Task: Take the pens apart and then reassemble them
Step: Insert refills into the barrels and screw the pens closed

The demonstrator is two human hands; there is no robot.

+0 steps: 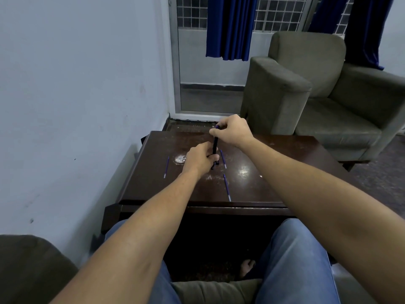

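**Both hands on one dark pen over the table**

From my remote seat I see a dark pen [215, 145] held nearly upright above the far middle of the brown table [274, 167]. The left hand [200, 159] has its fingers curled round the pen's lower end. The right hand [230, 131] pinches the upper end, where a purple tip shows just past the fingers. The two hands are close together but apart, with a stretch of bare barrel between them.

Three thin purple refills lie loose on the tabletop. One refill [166, 167] is to the left of the left hand, a second refill [223, 159] is just right of the pen, and a third refill [227, 187] lies nearer my edge of the table. A pale round smudge [180, 159] marks the wood beside the left hand. A grey-green armchair [317, 88] stands beyond the table on the right, and blue curtains [230, 27] hang at the window behind it
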